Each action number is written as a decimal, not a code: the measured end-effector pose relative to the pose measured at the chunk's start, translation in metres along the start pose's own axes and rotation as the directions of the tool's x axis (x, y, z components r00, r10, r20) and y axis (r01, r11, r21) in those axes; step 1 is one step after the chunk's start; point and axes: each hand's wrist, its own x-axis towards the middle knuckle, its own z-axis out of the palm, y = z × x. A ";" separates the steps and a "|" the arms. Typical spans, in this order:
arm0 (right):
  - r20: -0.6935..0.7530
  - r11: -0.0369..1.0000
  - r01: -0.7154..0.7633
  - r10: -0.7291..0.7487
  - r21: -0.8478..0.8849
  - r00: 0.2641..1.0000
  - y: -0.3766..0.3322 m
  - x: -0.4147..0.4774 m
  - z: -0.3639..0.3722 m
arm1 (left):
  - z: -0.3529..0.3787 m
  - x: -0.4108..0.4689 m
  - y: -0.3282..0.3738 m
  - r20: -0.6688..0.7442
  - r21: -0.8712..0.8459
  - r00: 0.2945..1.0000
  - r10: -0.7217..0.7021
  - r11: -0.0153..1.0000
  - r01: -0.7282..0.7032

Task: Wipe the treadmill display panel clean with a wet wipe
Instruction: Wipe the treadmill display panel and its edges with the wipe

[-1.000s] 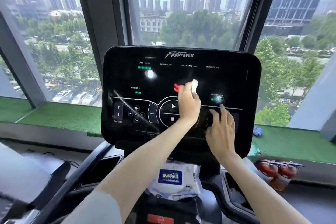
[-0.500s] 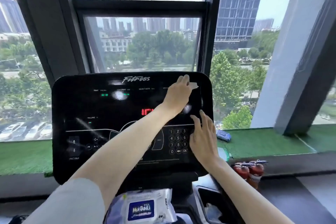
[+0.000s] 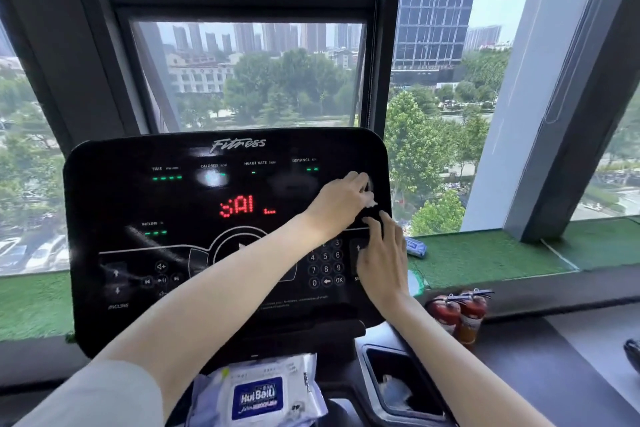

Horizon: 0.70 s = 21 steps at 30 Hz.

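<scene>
- Now the left hand is reaching across the panel to its upper right corner, with the forearm crossing the lower controls
- Its fingers are curling over a white wipe and pressing it against the glossy black face; only a scrap of the wipe is showing past the fingers
- The right hand is lying flat just below, fingers straight and slightly spread, holding nothing, and resting on the panel's right edge beside the keypad
- Its longest fingertips are sitting near the wipe, though I cannot tell whether they are touching it
- A red dotted readout is glowing mid-panel, and short green dashes are glowing under the small labels above and to the left of it
- A pack with a blue label is lying face up just below the panel
- A black tray right of the pack is holding something white and crumpled, too blurred to name
- Two red extinguishers are standing side by side right of the panel, below the green sill, and a small blue packet is lying on that sill just past the right hand
</scene>
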 end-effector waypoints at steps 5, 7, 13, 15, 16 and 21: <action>-0.140 0.985 -0.156 0.165 0.073 0.976 0.013 -0.006 -0.014 | -0.010 -0.024 0.005 0.443 -0.252 0.891 0.100 0.968 0.017; -0.101 0.955 -0.238 0.258 0.178 0.961 0.016 -0.004 -0.018 | -0.019 -0.032 -0.013 0.370 -0.507 0.925 -0.087 0.815 0.280; 0.362 0.537 -0.446 0.260 0.716 0.895 -0.022 0.009 -0.024 | -0.037 -0.059 -0.030 0.505 -0.842 0.781 -0.367 -0.010 0.540; 0.499 0.312 -0.544 0.219 0.779 0.839 -0.036 0.011 -0.023 | -0.037 -0.066 -0.025 0.552 -0.830 0.755 -0.356 -0.142 0.540; 0.537 0.225 -0.572 0.200 0.789 0.820 -0.041 0.012 -0.022 | -0.036 -0.070 -0.023 0.555 -0.827 0.750 -0.360 -0.141 0.545; 0.566 0.171 -0.618 0.270 0.768 0.779 -0.052 0.015 -0.013 | -0.032 -0.088 -0.022 0.339 -0.839 0.707 -0.620 0.141 0.526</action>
